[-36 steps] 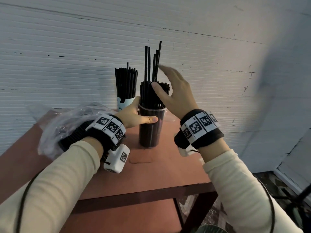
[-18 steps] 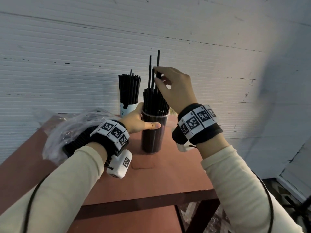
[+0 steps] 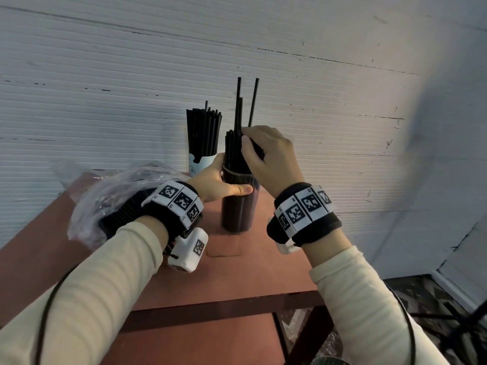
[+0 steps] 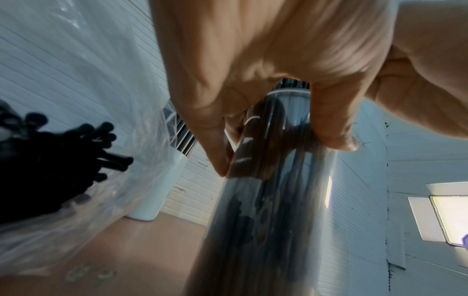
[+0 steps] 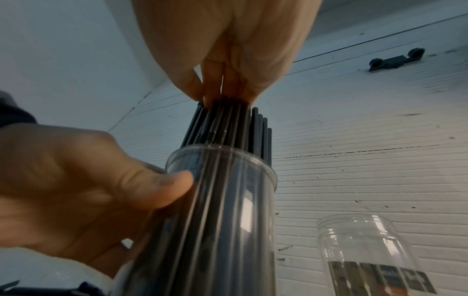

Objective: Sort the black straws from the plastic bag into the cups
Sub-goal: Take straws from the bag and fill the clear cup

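A clear cup (image 3: 238,206) packed with black straws (image 3: 232,148) stands on the red-brown table (image 3: 237,280). My left hand (image 3: 224,181) grips it below the rim, thumb across the front. My right hand (image 3: 249,139) pinches a few taller straws (image 3: 239,101) that stick up out of the bundle. In the right wrist view its fingertips (image 5: 222,88) sit on the straw tops above the cup (image 5: 228,220). Behind stands a white cup (image 3: 199,164) full of straws. The plastic bag (image 3: 110,196) with more straws (image 4: 50,160) lies under my left wrist.
An empty clear jar (image 5: 367,250) with a label stands just right of the cup in the right wrist view. A white ribbed wall (image 3: 342,127) rises directly behind the table. The table's front edge (image 3: 224,309) is near, with floor at the right.
My right hand has come down from open beside the tall straws to pinching them, and they have sunk lower into the cup. My left hand keeps its hold on the cup.
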A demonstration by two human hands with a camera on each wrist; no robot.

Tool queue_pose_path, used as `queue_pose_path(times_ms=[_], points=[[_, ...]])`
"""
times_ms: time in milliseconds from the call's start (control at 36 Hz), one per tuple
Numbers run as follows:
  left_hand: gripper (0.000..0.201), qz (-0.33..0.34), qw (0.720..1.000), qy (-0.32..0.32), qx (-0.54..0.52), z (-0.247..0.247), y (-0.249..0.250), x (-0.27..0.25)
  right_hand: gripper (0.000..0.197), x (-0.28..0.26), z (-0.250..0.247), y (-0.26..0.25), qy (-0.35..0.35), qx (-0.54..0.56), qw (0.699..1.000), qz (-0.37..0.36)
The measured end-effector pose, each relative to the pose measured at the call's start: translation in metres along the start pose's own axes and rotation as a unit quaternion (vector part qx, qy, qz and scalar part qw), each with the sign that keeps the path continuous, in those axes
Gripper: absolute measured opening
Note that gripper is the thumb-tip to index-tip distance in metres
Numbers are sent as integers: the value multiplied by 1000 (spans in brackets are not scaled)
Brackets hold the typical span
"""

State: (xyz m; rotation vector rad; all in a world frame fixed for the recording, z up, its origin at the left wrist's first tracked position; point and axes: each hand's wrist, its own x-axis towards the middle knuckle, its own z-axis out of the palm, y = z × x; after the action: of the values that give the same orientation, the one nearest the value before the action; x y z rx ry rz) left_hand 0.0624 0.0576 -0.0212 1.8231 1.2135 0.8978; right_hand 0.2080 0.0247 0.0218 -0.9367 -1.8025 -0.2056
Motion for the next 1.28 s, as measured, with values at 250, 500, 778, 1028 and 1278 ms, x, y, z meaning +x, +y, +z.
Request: queue_pose_path(times_ms=[250,500,778,1028,1278], points=[[89,0,999,51,14,2,1,-7,21,10,-3,5,-5,58,998,22],[89,5,998,62,16,4,0,-7,61,74,-28,2,-66,47,996,45],[87,7,997,66,29,4,2,-7,23,48,-17,5,-26,62,995,74],[89,0,996,73,44,6,6,-11,21,38,-22,-5,-31,38,997,59],[92,1,996,84,43,8,6,-17,25,23,-18,-11,-55,33,996,63]])
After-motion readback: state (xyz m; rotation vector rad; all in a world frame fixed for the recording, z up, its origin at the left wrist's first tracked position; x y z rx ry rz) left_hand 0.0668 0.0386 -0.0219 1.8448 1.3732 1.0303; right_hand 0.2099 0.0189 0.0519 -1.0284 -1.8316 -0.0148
